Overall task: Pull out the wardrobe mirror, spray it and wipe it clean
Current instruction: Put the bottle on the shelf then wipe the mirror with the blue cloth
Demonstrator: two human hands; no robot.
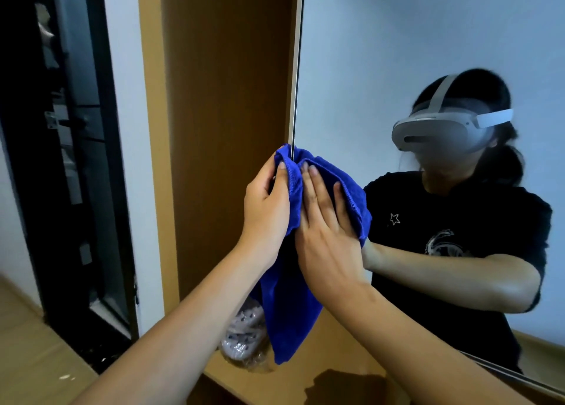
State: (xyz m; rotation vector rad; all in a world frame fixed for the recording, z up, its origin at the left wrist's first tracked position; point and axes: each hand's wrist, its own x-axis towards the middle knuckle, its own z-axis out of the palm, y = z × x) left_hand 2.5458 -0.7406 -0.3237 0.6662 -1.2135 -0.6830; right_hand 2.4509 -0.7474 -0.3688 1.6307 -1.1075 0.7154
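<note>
- The wardrobe mirror (412, 53) stands pulled out from the wooden wardrobe (226, 99), its thin front edge running straight up and down and its glass filling the right side of the view.
- A blue cloth (290, 297) is folded over that front edge, with its long tail hanging down below the hands.
- The left hand (266, 203) grips the cloth on the wardrobe side of the edge, fingers curled round the fold.
- The right hand (324, 227) lies flat with straight fingers, pressing the cloth against the glass.
- In the glass is the reflection of a person in a dark T-shirt wearing a headset.
- On the wardrobe floor, behind the hanging cloth, sits a pale shoe in a clear bag (241, 340).
- A dark doorway (67, 160) lies to the left.
</note>
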